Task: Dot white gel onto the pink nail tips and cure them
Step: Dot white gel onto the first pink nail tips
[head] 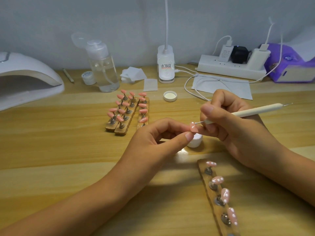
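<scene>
Head view: nearest, a wooden strip (207, 183) on the bench (68, 142) carries four dotted tips (217, 180). Beyond it, the left hand (153, 142) has its grip pinched on one pink nail tip (193, 128). The right hand (230, 126) has its grip closed round a dotting pen (255, 110), whose point touches that tip. A white gel jar (195, 142) sits just beneath. Farther off stand undotted tips (127, 108); the curing lamp (25, 77) is far left.

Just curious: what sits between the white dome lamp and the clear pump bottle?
In the head view, a thin pencil-like stick and a small lidded white jar lie between the lamp and the bottle.
</scene>
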The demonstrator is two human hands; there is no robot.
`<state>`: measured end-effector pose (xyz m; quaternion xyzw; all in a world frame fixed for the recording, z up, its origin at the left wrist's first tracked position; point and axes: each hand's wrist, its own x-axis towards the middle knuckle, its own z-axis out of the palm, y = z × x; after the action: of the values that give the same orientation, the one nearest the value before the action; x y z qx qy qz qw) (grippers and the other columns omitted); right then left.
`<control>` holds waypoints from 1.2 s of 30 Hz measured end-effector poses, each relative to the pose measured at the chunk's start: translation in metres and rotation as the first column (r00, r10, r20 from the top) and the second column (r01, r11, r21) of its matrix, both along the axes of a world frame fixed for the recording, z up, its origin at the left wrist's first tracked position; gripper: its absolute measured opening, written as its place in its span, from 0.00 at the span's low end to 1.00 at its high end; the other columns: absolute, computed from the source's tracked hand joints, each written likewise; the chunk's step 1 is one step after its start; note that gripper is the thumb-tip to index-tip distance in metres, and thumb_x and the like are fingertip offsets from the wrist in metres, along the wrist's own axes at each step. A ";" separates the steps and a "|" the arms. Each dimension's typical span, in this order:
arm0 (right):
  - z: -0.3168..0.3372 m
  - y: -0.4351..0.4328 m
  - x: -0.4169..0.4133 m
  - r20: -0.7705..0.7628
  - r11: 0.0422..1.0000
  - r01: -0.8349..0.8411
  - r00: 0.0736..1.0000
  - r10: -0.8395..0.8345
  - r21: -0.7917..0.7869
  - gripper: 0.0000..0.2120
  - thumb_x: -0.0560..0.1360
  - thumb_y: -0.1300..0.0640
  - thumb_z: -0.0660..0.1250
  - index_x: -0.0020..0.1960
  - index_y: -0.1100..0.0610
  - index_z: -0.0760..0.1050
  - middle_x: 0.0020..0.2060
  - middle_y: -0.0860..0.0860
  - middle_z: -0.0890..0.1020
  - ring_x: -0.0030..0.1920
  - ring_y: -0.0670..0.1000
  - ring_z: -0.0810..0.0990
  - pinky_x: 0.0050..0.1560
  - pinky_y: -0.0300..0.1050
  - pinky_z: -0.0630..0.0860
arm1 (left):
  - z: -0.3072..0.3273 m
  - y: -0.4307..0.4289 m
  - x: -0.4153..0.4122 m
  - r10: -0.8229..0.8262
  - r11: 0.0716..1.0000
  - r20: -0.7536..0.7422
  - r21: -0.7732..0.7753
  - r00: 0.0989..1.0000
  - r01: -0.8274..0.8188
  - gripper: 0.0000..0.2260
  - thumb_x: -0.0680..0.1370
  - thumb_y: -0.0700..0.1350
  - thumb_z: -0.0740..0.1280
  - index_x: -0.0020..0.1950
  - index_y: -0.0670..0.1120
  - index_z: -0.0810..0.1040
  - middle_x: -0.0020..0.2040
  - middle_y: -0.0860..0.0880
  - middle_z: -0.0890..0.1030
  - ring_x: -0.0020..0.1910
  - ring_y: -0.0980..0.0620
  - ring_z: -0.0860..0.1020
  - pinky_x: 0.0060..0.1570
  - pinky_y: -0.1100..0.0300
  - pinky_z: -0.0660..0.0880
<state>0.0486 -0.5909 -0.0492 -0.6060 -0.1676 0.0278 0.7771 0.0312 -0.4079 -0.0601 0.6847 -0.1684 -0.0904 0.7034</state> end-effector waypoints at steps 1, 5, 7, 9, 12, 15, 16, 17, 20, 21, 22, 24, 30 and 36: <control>0.000 0.000 0.000 -0.002 1.000 -0.005 1.000 0.005 0.018 0.12 0.70 0.54 0.75 0.34 0.51 0.73 0.29 0.47 0.75 0.30 0.43 0.76 0.40 0.41 0.80 | 0.000 0.000 0.000 0.001 1.000 -0.001 -0.001 1.000 -0.001 0.04 0.71 0.45 0.71 0.44 0.48 0.84 0.41 0.53 0.84 0.38 0.60 0.77 0.42 0.67 0.74; 0.002 -0.001 0.000 0.010 0.999 -0.041 0.999 0.041 0.023 0.10 0.69 0.46 0.73 0.40 0.50 0.75 0.32 0.48 0.74 0.33 0.43 0.74 0.41 0.42 0.80 | 0.001 0.000 0.000 0.004 1.000 -0.004 -0.002 1.000 -0.004 0.04 0.71 0.45 0.71 0.44 0.48 0.84 0.40 0.54 0.83 0.37 0.61 0.77 0.42 0.68 0.74; 0.002 -0.002 0.001 0.014 0.999 -0.050 0.999 0.050 0.010 0.07 0.71 0.50 0.73 0.40 0.51 0.76 0.34 0.49 0.74 0.35 0.43 0.75 0.42 0.42 0.80 | 0.000 0.001 0.000 0.010 1.000 -0.004 0.001 1.000 -0.010 0.05 0.71 0.46 0.71 0.45 0.49 0.84 0.41 0.53 0.83 0.38 0.61 0.77 0.42 0.67 0.74; 0.001 -0.002 0.001 0.011 0.999 -0.050 0.999 0.050 0.002 0.04 0.71 0.53 0.70 0.40 0.51 0.76 0.33 0.48 0.75 0.36 0.43 0.76 0.43 0.42 0.80 | -0.001 0.001 0.001 0.014 1.000 -0.004 0.003 1.000 -0.014 0.05 0.71 0.47 0.71 0.45 0.51 0.84 0.42 0.53 0.83 0.39 0.60 0.76 0.43 0.66 0.74; 0.001 -0.003 0.001 -0.007 0.998 -0.049 0.999 0.049 0.036 0.05 0.70 0.55 0.70 0.38 0.51 0.74 0.32 0.48 0.74 0.33 0.43 0.75 0.42 0.42 0.80 | 0.000 0.001 0.001 0.005 1.000 -0.001 0.001 1.000 -0.005 0.04 0.72 0.46 0.71 0.45 0.53 0.84 0.43 0.54 0.84 0.40 0.60 0.77 0.44 0.66 0.75; 0.001 -0.004 0.002 -0.021 0.997 -0.049 0.998 0.050 0.066 0.08 0.70 0.57 0.70 0.35 0.51 0.72 0.30 0.48 0.71 0.30 0.42 0.72 0.41 0.42 0.81 | -0.001 0.001 0.001 0.000 1.000 0.007 -0.002 1.000 0.000 0.05 0.72 0.46 0.71 0.46 0.53 0.85 0.42 0.53 0.83 0.39 0.60 0.77 0.44 0.66 0.75; 0.001 -0.004 0.003 -0.020 0.996 -0.052 0.998 0.054 0.073 0.09 0.71 0.57 0.69 0.34 0.51 0.72 0.29 0.48 0.71 0.30 0.42 0.72 0.41 0.42 0.81 | -0.001 0.001 0.001 -0.001 1.000 0.007 -0.001 1.000 0.001 0.05 0.72 0.46 0.71 0.46 0.52 0.85 0.42 0.53 0.83 0.39 0.60 0.76 0.44 0.66 0.75; 0.000 -0.004 0.003 -0.018 0.996 -0.054 0.998 0.055 0.077 0.10 0.71 0.58 0.69 0.34 0.51 0.72 0.29 0.47 0.72 0.30 0.42 0.73 0.42 0.42 0.81 | -0.001 0.001 0.001 -0.004 1.000 0.008 -0.003 1.000 0.004 0.05 0.72 0.46 0.71 0.46 0.52 0.85 0.41 0.53 0.83 0.39 0.59 0.76 0.44 0.66 0.75; 0.000 -0.003 0.002 -0.022 0.998 -0.022 0.999 0.024 0.051 0.13 0.71 0.60 0.73 0.32 0.51 0.71 0.27 0.47 0.72 0.29 0.42 0.74 0.40 0.41 0.81 | -0.001 0.001 0.001 -0.013 1.000 0.011 -0.006 1.000 0.013 0.05 0.72 0.45 0.71 0.46 0.52 0.85 0.41 0.54 0.83 0.38 0.60 0.77 0.43 0.67 0.74; 0.000 -0.002 0.002 -0.028 0.999 -0.008 1.000 0.009 0.039 0.13 0.70 0.59 0.74 0.32 0.51 0.71 0.26 0.48 0.72 0.29 0.43 0.74 0.40 0.41 0.80 | -0.001 0.001 0.001 -0.015 1.000 0.012 -0.004 1.000 0.015 0.05 0.72 0.45 0.71 0.46 0.52 0.85 0.41 0.54 0.83 0.38 0.60 0.77 0.43 0.67 0.74; 0.000 -0.002 0.002 -0.033 0.999 0.003 0.999 -0.002 0.037 0.11 0.69 0.57 0.73 0.32 0.52 0.71 0.26 0.49 0.71 0.28 0.43 0.74 0.40 0.41 0.80 | -0.001 0.002 0.001 -0.017 1.000 0.012 -0.003 1.000 0.017 0.05 0.72 0.45 0.71 0.46 0.52 0.85 0.41 0.54 0.83 0.39 0.61 0.77 0.43 0.68 0.74; 0.001 0.000 0.001 -0.044 0.999 0.014 0.999 -0.012 0.053 0.09 0.67 0.54 0.71 0.34 0.52 0.72 0.26 0.50 0.71 0.28 0.44 0.73 0.40 0.42 0.80 | -0.001 0.002 0.001 -0.016 1.000 0.008 -0.002 1.000 0.016 0.05 0.72 0.46 0.71 0.46 0.52 0.85 0.42 0.53 0.84 0.39 0.61 0.77 0.43 0.68 0.74; 0.002 0.000 0.001 -0.047 0.997 0.018 0.999 -0.014 0.074 0.12 0.72 0.59 0.67 0.31 0.53 0.71 0.26 0.49 0.73 0.29 0.43 0.77 0.40 0.42 0.81 | -0.001 0.002 0.001 -0.008 1.000 0.009 0.004 1.000 0.008 0.05 0.72 0.46 0.71 0.46 0.52 0.84 0.47 0.49 0.85 0.40 0.60 0.77 0.45 0.65 0.75; 0.002 0.000 0.001 -0.036 0.999 0.011 0.999 -0.010 0.039 0.13 0.72 0.60 0.66 0.30 0.51 0.72 0.26 0.48 0.73 0.29 0.43 0.75 0.40 0.42 0.80 | -0.002 0.001 0.001 -0.015 1.000 0.010 -0.015 1.000 0.015 0.04 0.73 0.44 0.72 0.46 0.48 0.84 0.44 0.56 0.84 0.39 0.62 0.77 0.43 0.68 0.74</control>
<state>0.0501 -0.5910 -0.0476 -0.5908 -0.1511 0.0314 0.7919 0.0322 -0.4066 -0.0620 0.6783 -0.1776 -0.0910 0.7071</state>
